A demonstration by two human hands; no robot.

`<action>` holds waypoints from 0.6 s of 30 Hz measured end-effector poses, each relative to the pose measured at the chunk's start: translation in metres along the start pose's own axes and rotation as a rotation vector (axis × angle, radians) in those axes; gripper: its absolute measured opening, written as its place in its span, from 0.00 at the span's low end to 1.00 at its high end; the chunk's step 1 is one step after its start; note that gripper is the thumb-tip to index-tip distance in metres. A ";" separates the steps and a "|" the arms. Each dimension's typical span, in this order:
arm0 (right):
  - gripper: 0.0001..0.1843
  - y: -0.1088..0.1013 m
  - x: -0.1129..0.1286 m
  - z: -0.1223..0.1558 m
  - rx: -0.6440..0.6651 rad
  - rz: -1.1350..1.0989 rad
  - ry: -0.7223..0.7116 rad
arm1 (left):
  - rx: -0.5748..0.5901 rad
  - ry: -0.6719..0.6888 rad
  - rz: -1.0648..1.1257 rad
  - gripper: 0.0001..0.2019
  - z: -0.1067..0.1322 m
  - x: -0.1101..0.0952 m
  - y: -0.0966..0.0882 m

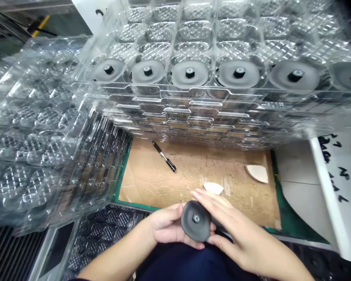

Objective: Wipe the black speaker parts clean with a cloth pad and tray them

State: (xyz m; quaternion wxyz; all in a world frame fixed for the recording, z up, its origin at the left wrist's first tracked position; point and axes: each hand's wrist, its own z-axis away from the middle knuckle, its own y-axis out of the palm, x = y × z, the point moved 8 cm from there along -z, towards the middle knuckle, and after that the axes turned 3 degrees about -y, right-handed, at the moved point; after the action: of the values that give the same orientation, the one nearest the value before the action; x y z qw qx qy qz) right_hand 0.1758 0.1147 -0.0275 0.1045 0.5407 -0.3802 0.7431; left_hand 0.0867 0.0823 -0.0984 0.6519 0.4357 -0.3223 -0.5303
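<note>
I see left hand [166,226] and right hand [234,222], fingers [212,203] half closed around the dark disc [190,226]; it looks light, stiff, best held by its rim.

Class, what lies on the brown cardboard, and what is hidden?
On the cardboard: a pen, a white wedge and, farther right, another wedge. The right hand and dark disc hide part of its near edge; stacked trays hide its far edge. Anything there is unseen.
</note>
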 end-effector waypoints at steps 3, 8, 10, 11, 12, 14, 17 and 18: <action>0.32 -0.002 -0.022 0.011 -0.106 0.076 0.079 | -0.062 0.223 0.143 0.26 0.004 -0.010 -0.003; 0.20 -0.008 -0.086 0.028 -0.564 0.299 0.409 | -0.240 0.540 0.278 0.22 0.015 -0.029 -0.012; 0.18 0.001 -0.096 0.026 -0.646 0.363 0.439 | -0.292 0.610 0.290 0.22 0.019 -0.033 -0.011; 0.17 0.007 -0.097 0.023 -0.662 0.368 0.429 | -0.311 0.636 0.284 0.22 0.022 -0.034 -0.010; 0.17 0.013 -0.097 0.020 -0.671 0.365 0.412 | -0.322 0.660 0.271 0.23 0.024 -0.034 -0.008; 0.15 0.021 -0.093 0.015 -0.675 0.358 0.367 | -0.333 0.711 0.241 0.26 0.030 -0.034 -0.004; 0.13 0.021 -0.084 0.007 -0.634 0.340 0.274 | -0.350 0.766 0.197 0.28 0.037 -0.031 0.000; 0.13 0.017 -0.079 0.005 -0.618 0.332 0.245 | -0.354 0.770 0.185 0.28 0.038 -0.028 0.001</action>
State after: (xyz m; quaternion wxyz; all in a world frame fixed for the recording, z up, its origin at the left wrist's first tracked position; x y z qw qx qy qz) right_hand 0.2004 0.1199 -0.1045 0.1856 0.3216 -0.6538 0.6593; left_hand 0.0475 0.1012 -0.0805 0.8342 0.4523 0.0027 -0.3154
